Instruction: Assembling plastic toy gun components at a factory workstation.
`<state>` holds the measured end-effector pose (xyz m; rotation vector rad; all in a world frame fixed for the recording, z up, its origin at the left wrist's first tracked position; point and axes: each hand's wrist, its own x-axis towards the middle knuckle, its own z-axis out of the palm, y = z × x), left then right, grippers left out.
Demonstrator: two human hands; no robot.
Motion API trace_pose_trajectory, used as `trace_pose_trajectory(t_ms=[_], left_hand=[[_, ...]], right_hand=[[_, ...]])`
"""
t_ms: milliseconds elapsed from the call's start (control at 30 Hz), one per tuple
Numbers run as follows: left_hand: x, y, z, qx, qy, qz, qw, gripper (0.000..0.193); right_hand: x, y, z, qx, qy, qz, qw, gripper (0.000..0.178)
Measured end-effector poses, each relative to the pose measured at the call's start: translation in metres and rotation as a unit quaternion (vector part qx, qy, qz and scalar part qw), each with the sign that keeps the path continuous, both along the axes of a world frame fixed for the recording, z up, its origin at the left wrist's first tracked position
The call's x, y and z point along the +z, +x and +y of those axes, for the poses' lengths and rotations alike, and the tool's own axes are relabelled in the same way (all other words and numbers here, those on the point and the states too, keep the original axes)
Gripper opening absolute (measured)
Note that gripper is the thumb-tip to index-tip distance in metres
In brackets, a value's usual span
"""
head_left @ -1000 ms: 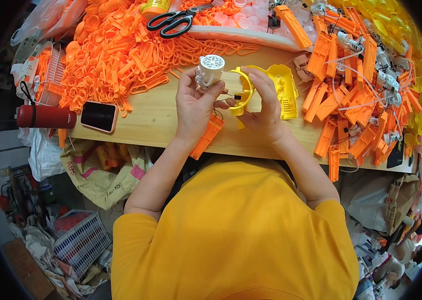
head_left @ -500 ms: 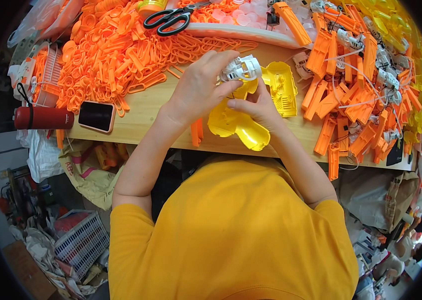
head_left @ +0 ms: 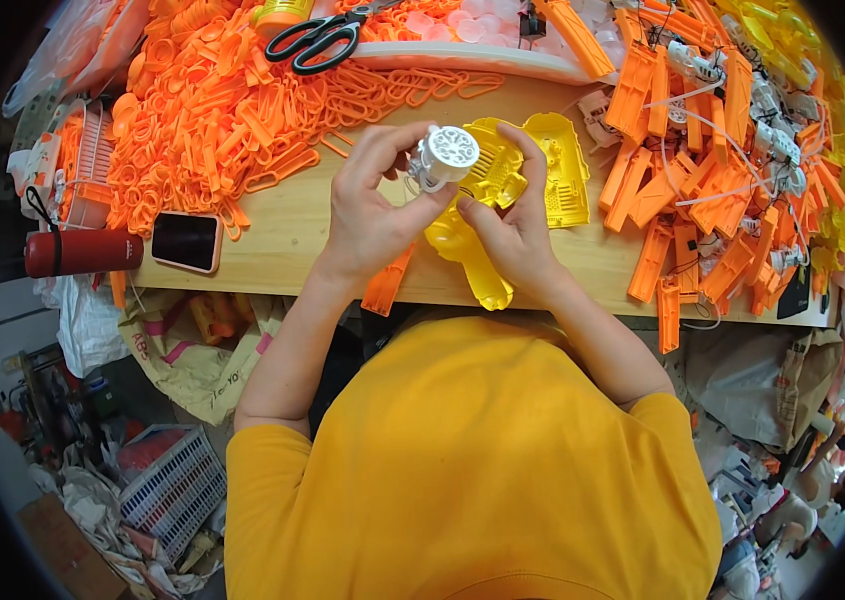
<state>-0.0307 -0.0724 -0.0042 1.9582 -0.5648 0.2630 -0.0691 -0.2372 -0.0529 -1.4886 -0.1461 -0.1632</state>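
Observation:
My left hand (head_left: 380, 195) grips a white plastic motor unit (head_left: 450, 150), its round patterned end facing up. A yellow plastic shell half (head_left: 483, 265) with a curved handle is held by my right hand (head_left: 520, 220), thumb on its inner side and fingers around its edge. Another yellow shell piece (head_left: 561, 170) with slots lies on the table just beyond the right hand. Below my left hand, an orange rectangular part (head_left: 388, 283) rests at the table's near edge, partly hidden.
Orange clips and rings (head_left: 213, 110) are heaped at the left, with black-handled scissors (head_left: 315, 42) behind them. A phone (head_left: 187, 241) and a red flask (head_left: 83, 252) lie at the left edge. Wired orange assemblies (head_left: 693, 180) pile up at the right, beside yellow shells (head_left: 843, 190).
My left hand has shifted left and turned the white motor unit so its round end faces up. The yellow shell half has tilted and moved slightly left in my right hand.

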Motion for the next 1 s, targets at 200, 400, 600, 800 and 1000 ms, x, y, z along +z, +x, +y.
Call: trace_pose_trajectory(t_ms=[200, 400, 600, 800, 1000], left_hand=[[-0.020, -0.014, -0.001, -0.020, -0.124, 0.123, 0.984, 0.044], [-0.021, -0.020, -0.010, -0.026, -0.130, 0.131, 0.982, 0.047], [-0.021, -0.022, -0.018, 0.009, -0.118, 0.087, 0.989, 0.048], [-0.024, -0.023, -0.023, 0.009, -0.175, 0.143, 0.974, 0.048], [-0.027, -0.027, -0.016, -0.001, -0.176, 0.093, 0.980, 0.050]], right_hand=[[-0.006, -0.002, -0.006, -0.014, -0.139, -0.122, 0.983, 0.083], [0.008, -0.002, -0.010, 0.048, -0.094, -0.054, 0.993, 0.086], [0.009, 0.000, -0.008, 0.045, -0.082, -0.054, 0.994, 0.084], [0.003, -0.003, -0.007, 0.028, -0.123, -0.096, 0.987, 0.080], [0.027, -0.009, 0.002, 0.026, -0.146, -0.185, 0.972, 0.079]])
